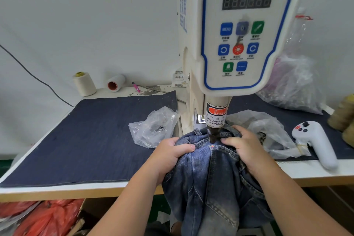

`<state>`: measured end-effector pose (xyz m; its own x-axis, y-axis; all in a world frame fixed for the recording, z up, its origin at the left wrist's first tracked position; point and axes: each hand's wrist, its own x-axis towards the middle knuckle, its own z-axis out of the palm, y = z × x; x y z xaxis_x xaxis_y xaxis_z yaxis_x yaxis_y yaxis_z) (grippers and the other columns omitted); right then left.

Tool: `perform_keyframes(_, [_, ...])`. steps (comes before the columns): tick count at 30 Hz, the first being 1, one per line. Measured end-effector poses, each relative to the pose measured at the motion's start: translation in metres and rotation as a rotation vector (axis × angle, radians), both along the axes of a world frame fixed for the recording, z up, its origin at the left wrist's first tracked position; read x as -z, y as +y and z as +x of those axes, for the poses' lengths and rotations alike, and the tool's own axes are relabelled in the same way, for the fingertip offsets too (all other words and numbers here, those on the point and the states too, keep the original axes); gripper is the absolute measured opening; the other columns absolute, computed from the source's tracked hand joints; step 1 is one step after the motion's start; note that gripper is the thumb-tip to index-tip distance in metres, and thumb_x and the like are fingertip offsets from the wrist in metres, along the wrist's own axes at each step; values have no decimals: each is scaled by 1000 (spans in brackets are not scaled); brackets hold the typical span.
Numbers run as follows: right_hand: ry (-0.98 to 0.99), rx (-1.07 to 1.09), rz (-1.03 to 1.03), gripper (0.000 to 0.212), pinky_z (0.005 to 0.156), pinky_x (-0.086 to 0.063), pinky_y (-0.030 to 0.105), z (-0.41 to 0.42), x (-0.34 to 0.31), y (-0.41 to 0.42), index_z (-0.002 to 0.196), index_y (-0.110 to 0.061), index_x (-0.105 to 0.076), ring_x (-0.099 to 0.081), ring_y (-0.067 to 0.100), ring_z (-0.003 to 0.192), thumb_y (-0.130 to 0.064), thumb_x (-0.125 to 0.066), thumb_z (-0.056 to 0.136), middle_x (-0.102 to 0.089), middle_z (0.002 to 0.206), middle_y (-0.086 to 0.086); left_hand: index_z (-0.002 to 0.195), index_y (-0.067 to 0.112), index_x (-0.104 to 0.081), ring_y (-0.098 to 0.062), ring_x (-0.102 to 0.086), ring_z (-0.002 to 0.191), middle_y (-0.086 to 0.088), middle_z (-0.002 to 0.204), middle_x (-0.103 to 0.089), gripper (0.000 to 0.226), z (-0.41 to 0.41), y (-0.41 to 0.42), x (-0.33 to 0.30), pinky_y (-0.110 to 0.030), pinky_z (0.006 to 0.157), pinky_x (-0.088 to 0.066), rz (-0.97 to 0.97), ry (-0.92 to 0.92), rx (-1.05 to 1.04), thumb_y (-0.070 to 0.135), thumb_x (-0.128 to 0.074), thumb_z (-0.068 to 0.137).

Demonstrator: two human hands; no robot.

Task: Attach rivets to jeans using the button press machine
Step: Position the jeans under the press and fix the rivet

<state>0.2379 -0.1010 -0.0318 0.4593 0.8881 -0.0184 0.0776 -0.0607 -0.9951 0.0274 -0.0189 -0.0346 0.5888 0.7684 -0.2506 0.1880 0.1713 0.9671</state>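
- Step in hand, as I judge it: placing the jeans (210,178) under the button press machine (235,30) for a rivet; its ram tip (212,137) sits on the denim at 12 o'clock.
- Next calls for steady cloth, fingers kept off the tip.
- Left hand (170,157) at 9 o'clock, right hand (247,147) at 3 o'clock, each grip clenched on denim folds at the worktop (57,190) edge.

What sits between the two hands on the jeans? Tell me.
In the head view, the machine's dark press head comes down onto the jeans between the left hand and right hand, with bunched denim beneath it.
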Motion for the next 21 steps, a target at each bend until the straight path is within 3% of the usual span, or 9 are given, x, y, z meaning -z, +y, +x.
perform_keyframes(4, [3, 2, -14, 20, 69, -49, 33, 1, 1, 0, 91, -20, -72, -74, 15, 74, -4, -71, 78, -77, 84, 0, 94, 31, -77, -24, -75, 91, -6, 97, -78, 31, 0, -1, -1, -39, 86, -57, 4, -6, 8, 42, -77, 65])
perform_keyframes(11, [18, 6, -4, 22, 64, -49, 28, 0, 0, 0, 91, -20, -72, -74, 14, 74, -1, -71, 79, -78, 84, 0, 92, 29, -78, -25, -75, 90, -7, 96, -78, 32, 0, -2, -1, -34, 77, -57, 13, -15, -6, 42, -77, 62])
perform_keyframes(21, [3, -19, -22, 32, 74, -51, 36, -1, 0, 0, 92, -36, -73, -75, 16, 78, -22, -72, 63, -78, 88, -2, 90, 28, -78, -26, -75, 90, -8, 96, -78, 21, -1, -1, -1, -39, 85, -58, -2, -3, -4, 35, -74, 70])
